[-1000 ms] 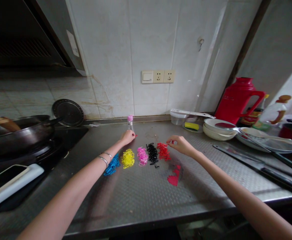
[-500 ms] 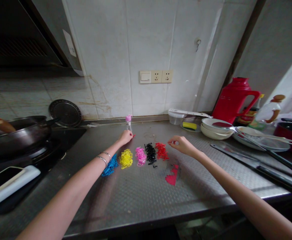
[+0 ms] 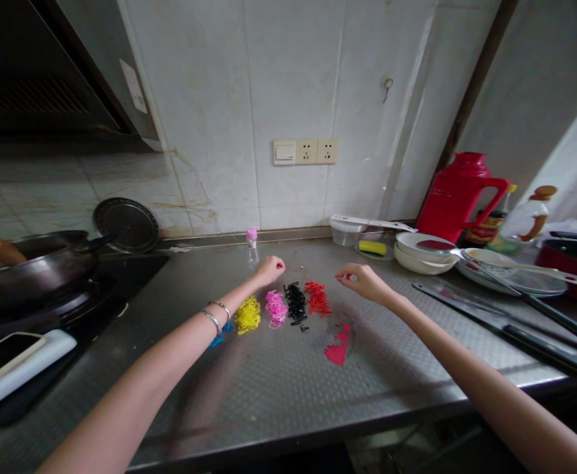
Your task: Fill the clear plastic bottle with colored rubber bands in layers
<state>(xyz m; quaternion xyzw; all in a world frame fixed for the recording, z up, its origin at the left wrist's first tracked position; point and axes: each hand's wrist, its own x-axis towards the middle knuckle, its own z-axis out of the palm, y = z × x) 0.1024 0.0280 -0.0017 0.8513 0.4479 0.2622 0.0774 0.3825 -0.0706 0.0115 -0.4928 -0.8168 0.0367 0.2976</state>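
My left hand (image 3: 271,268) is closed above the counter, fingertips pressed together, behind the pink and black piles. Whatever it pinches is too small to make out. My right hand (image 3: 362,282) hovers right of the red pile, fingers curled into a pinch, their contents unclear. Between and below the hands lie small elastic bands in a row: a blue pile (image 3: 218,337) partly hidden by my left wrist, a yellow pile (image 3: 247,315), a pink pile (image 3: 275,309), a black pile (image 3: 296,304) and a red pile (image 3: 317,299). Nearer me lies a torn red scrap (image 3: 336,349).
A small pink-capped bottle (image 3: 251,238) stands by the wall. On the right are a sponge (image 3: 372,248), stacked bowls (image 3: 425,257), a red thermos (image 3: 454,197) and a long knife (image 3: 459,313). A wok (image 3: 46,263) sits on the stove at left.
My left hand has moved right, away from the bottle; the red bit that showed at its fingertips is no longer distinct. My right hand has closed slightly, staying near the red pile.
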